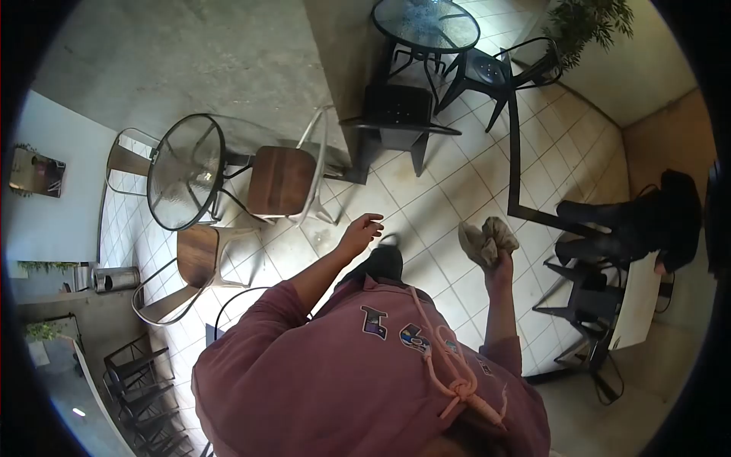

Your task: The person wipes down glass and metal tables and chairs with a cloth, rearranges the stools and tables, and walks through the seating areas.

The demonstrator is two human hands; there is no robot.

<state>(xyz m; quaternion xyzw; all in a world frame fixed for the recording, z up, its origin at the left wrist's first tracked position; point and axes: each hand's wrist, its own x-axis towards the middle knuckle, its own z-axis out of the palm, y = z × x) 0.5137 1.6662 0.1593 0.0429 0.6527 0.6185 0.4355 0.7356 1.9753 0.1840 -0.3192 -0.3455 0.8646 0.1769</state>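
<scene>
My right hand (500,268) is closed around a crumpled greyish cloth (487,239), held out in front of me above the tiled floor. My left hand (361,234) reaches forward with its fingers loosely stretched and nothing in them. Nearest to that hand is a chair with a brown wooden seat (282,181) and a pale metal frame. Beyond it stands a round glass table (186,172) with a dark rim. Part of my shoe shows below my left hand.
Ahead are a black chair (396,107), a second round glass table (426,24) and another black chair (487,68). A second wooden-seated chair (196,256) stands at left. A person in dark clothes (647,217) is at right by a light tabletop (636,303). Several dark chairs line the lower left.
</scene>
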